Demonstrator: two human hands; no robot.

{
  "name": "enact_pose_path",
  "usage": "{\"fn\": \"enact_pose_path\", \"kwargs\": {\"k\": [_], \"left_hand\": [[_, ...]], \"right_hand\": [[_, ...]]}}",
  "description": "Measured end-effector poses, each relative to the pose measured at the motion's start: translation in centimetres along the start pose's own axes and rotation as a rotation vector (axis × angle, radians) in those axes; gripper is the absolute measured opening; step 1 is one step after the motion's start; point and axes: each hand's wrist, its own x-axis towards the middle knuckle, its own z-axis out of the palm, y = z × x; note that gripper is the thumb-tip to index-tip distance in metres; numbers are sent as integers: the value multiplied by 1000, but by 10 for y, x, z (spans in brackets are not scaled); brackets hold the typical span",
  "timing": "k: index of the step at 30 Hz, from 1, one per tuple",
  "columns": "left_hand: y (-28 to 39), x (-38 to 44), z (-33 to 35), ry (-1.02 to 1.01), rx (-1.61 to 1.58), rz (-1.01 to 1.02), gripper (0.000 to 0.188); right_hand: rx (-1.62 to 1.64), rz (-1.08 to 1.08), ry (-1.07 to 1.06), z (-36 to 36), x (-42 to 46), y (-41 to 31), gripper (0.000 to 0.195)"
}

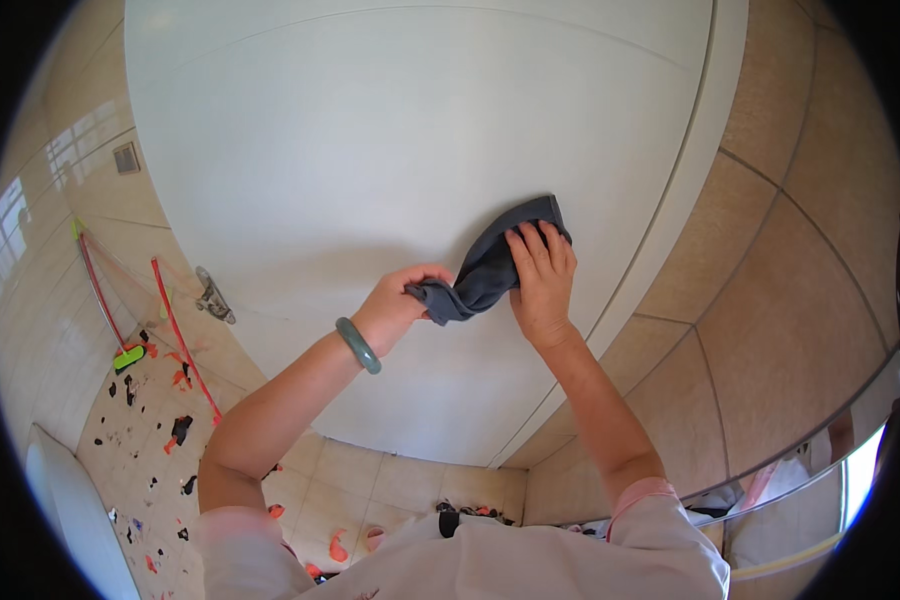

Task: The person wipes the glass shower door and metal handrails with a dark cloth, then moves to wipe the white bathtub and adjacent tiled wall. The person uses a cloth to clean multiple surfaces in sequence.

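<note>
A dark grey cloth [487, 270] lies bunched and partly twisted against a white door [390, 150]. The fingers of my right hand [544, 277] press its wider, flatter end onto the door. My left hand [401, 300], with a green bangle [358, 345] on the wrist, pinches the cloth's narrower end between thumb and fingers. Farther left on the same door is a metal door handle [214, 296], apart from both hands.
Black and orange scraps [180, 431] litter the tiled floor [337, 472]. A broom [129, 356] and a red pole [184, 345] lean at the left wall. Beige tiles [787, 307] and a mirror [787, 480] are at right.
</note>
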Motion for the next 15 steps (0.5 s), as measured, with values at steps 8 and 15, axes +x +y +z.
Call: {"fn": "enact_pose_path", "kwargs": {"k": [8, 15], "left_hand": [[98, -6, -25, 417, 1269, 1585, 29], [48, 29, -87, 104, 1743, 1526, 15]], "right_hand": [[57, 12, -19, -16, 19, -8, 41], [-11, 3, -25, -10, 17, -17, 32]]}}
